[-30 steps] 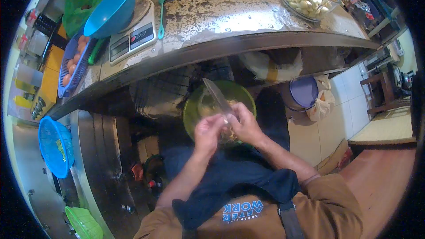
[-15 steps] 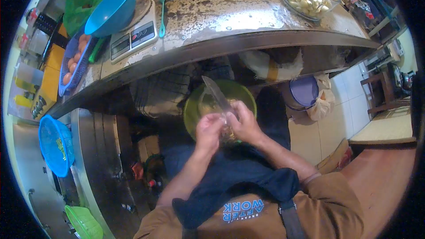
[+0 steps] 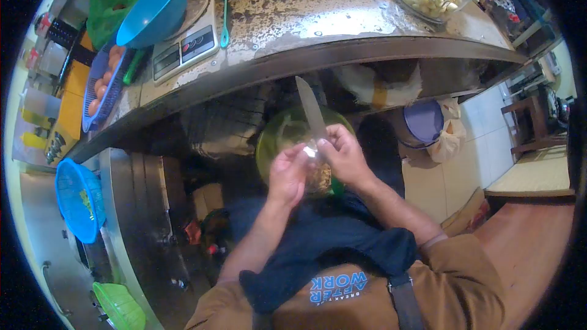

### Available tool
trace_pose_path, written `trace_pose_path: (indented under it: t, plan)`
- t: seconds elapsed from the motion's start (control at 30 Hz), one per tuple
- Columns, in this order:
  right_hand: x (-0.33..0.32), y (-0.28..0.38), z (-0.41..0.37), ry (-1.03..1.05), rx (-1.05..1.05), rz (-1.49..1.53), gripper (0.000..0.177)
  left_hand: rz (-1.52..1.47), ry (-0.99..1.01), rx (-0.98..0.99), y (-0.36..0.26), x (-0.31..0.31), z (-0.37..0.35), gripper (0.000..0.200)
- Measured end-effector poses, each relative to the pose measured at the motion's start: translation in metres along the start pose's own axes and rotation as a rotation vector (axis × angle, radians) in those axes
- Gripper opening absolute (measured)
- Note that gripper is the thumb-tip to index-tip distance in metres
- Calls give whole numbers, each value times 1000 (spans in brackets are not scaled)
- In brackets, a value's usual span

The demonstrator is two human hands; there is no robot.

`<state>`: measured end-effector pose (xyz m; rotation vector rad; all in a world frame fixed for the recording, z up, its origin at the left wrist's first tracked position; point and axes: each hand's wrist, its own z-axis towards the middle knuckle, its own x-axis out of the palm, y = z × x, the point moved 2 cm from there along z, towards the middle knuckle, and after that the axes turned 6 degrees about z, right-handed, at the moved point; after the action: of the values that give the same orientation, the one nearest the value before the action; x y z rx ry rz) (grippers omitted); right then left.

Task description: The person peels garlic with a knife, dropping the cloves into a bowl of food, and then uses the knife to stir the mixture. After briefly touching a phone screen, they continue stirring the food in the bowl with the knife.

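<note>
My right hand (image 3: 347, 157) is closed round the handle of a knife (image 3: 311, 109), whose blade points up and away from me. My left hand (image 3: 287, 176) pinches a small white garlic clove (image 3: 310, 151) close to the base of the blade. Both hands are over a green bowl (image 3: 264, 146) at my lap. Inside it, partly hidden by my hands, are brownish bits (image 3: 321, 178), too blurred to name for certain. On the counter at the upper right, a clear glass bowl (image 3: 435, 17) holds many peeled cloves.
The worn counter (image 3: 306, 9) carries a scale (image 3: 186, 49) with a blue bowl (image 3: 156, 15) on it, a turquoise spoon (image 3: 225, 21) and a basket of eggs (image 3: 101, 95). Blue (image 3: 73, 189) and green (image 3: 119, 305) baskets are at left. A purple bucket (image 3: 423, 121) stands right.
The knife has swung more upright and its tip is higher. My hands have shifted slightly, and the white clove at my left fingertips shows more clearly.
</note>
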<state>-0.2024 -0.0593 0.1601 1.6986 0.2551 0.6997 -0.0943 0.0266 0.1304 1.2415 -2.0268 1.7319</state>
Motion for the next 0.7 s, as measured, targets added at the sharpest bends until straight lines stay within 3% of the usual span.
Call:
trace_pose_path:
  t: [0.4,0.7]
  plan:
    - [7,33,2,58,76,196,13,-25,109,21,-30,19,-2,17]
    - [6,32,4,5,21,169,14,178,96,99,-32,22,-2,25]
